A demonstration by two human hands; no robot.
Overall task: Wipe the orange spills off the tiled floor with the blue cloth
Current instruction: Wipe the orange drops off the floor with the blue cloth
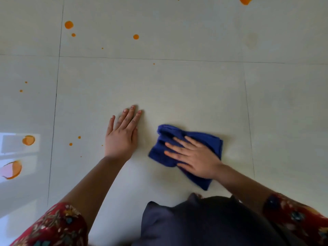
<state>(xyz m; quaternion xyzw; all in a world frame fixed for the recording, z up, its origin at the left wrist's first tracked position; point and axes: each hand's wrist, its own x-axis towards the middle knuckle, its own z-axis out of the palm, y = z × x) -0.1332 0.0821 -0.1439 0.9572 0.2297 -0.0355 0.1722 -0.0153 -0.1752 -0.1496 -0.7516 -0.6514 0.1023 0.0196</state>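
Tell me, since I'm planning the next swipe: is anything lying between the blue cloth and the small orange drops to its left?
Yes: the left hand rests flat on the floor, directly between the blue cloth under the right hand and the orange drops. Otherwise that stretch of tile looks bare.

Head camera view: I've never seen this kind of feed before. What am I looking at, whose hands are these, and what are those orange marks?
There is no machine here: a person wears one camera on the head, looking down at their own two bare hands. The right hand lies flat on a folded blue cloth, pressing it to the tiled floor. The left hand rests open on the bare tile, holding nothing. Orange spills dot the floor: a big ring-shaped puddle and a blob at far left, drops further ahead, one at the top edge. The dark fabric below is the person's clothing.
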